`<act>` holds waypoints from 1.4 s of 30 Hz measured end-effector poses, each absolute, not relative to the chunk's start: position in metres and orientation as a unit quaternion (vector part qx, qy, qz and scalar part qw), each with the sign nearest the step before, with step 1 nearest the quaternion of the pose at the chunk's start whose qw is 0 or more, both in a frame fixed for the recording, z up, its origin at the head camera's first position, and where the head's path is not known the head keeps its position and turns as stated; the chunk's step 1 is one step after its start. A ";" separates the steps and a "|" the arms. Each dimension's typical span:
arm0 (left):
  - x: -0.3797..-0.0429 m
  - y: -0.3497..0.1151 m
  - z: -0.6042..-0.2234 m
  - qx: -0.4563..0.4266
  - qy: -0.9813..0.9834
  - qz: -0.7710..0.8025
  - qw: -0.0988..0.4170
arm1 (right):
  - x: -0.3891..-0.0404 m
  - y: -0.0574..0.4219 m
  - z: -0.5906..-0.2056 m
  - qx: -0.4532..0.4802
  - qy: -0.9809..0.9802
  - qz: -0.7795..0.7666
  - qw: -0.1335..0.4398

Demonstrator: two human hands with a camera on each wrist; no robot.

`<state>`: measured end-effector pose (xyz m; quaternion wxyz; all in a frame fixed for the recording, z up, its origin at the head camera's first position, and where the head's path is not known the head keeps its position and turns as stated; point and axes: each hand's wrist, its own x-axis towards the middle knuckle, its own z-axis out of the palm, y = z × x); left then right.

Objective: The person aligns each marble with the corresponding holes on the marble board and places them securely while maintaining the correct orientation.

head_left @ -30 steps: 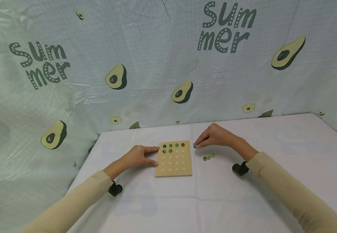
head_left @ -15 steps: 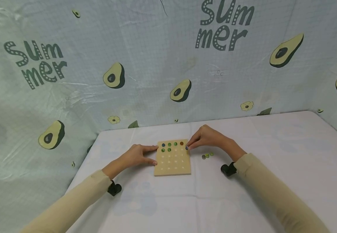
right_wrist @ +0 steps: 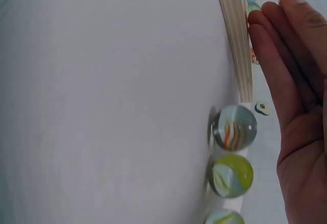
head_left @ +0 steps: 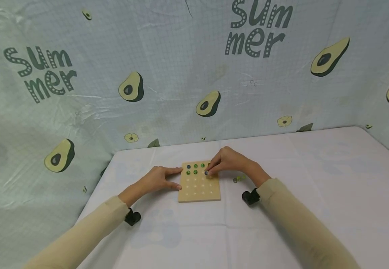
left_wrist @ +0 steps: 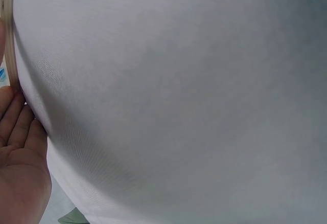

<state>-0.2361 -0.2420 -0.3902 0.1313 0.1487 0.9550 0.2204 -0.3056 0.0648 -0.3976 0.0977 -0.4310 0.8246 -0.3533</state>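
A square wooden board (head_left: 199,195) with rows of dimples lies on the table. Its back row bears a blue marble (head_left: 189,167) and green marbles; a brown-orange one is mostly covered by my right fingers. Two green marbles (head_left: 195,172) occupy the left of the second row. My right hand (head_left: 229,160) pinches a blue-and-clear marble (head_left: 206,173) over that row, just right of them; whether it touches the board I cannot tell. At the board's left edge rests my left hand (head_left: 155,180), thumb and index finger extended and spread.
Right of the board, on the white tablecloth (head_left: 194,239), lie three loose marbles: a clear one with orange stripes (right_wrist: 235,128), a yellow one (right_wrist: 232,176) and a yellow-green one (right_wrist: 225,217). A patterned sheet (head_left: 167,74) hangs behind the table.
My right hand has carried the blue-and-clear marble leftward, from beside the board to over its second row. The left hand has stayed at the board's edge.
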 end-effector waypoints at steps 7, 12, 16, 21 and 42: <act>-0.236 -0.240 -0.390 0.147 0.956 0.217 0.131 | -0.305 0.059 -0.400 -0.384 0.850 -0.349 0.087; -0.236 -0.239 -0.388 0.147 0.958 0.210 0.128 | -0.304 0.054 -0.400 -0.373 0.865 -0.328 0.065; -0.236 -0.239 -0.388 0.148 0.958 0.210 0.126 | -0.301 0.051 -0.398 -0.346 0.876 -0.330 0.067; -0.238 -0.240 -0.389 0.149 0.960 0.204 0.121 | -0.299 0.048 -0.397 -0.315 0.885 -0.336 0.071; -0.236 -0.240 -0.386 0.143 0.956 0.216 0.135 | -0.301 0.036 -0.391 -0.330 0.895 -0.287 0.087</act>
